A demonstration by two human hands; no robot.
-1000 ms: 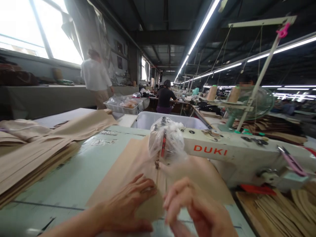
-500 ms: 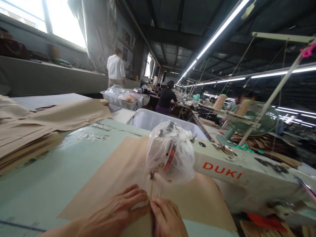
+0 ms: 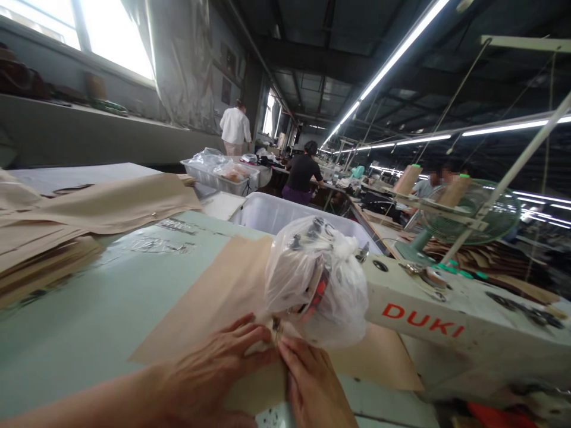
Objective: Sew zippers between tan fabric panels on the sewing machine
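A beige sheet of fabric or leather [image 3: 200,303] lies on the pale green table under the head of a sewing machine [image 3: 423,321]. A clear plastic bag [image 3: 316,279] wraps the machine head, and the presser foot [image 3: 276,325] shows just beneath it. My left hand [image 3: 223,356] rests flat on the sheet, fingers stretched toward the foot. Close to the foot, my right hand [image 3: 312,380] pinches the sheet along its middle line, with fingers pressed together. The hands are side by side, and the sheet's near edge shows between them.
Stacked beige pieces [image 3: 98,208] lie on the left. Behind the machine stands a white plastic tub [image 3: 263,208]. Thread cones [image 3: 407,178] and a green fan [image 3: 473,208] stand at right. A person in black [image 3: 303,175] sits ahead; a person in white [image 3: 235,128] stands farther off.
The sheet has moved forward under the machine head, and both hands have moved forward with it, closer to the presser foot. The person in white has moved away.
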